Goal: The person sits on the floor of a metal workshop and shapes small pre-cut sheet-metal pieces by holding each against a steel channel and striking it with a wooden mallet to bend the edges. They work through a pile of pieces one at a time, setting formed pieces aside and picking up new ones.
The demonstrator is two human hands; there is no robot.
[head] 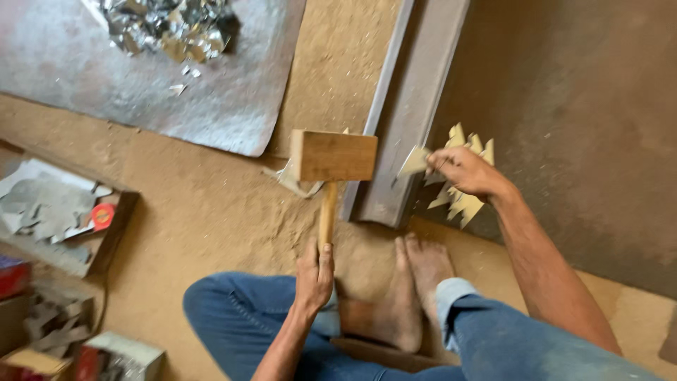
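1. The place is a workshop floor of sandy, dusty earth (211,204), seen from above; the person sits on it with bare feet (416,296) and blue trousers.

2. The wooden mallet (331,156) is near the centre of the picture. Its block head is raised above the floor, and its pale round handle (327,215) runs down toward 6 o'clock.

3. The left hand (314,276) is closed around the low end of the handle, fingers wrapped tight. The mallet looks stiff and rather head-heavy, so a hold far from the head seems to give swing but less control; the smooth wood could slip in a dusty palm.

4. At 3 o'clock from the mallet head, the right hand (462,171) pinches a small pointed metal piece (415,161) between narrow fingers, holding it against the long steel bar (409,120).

5. This piece looks thin, light and easy to bend, with sharp corners; it is probably best taken by the flat faces, away from the points.

6. Under the right hand lies a small heap of similar pointed cut pieces (462,201), on a dark floor sheet (585,127).

7. The steel bar runs from 6 o'clock to 12 o'clock and appears heavy and rigid.

8. At 10 o'clock lies a grey metal sheet (141,92) with shiny scraps (169,28) heaped on it.

9. At 9 o'clock stands a shallow box of grey offcuts (49,212); more boxes are at 8 o'clock, their content not clear.
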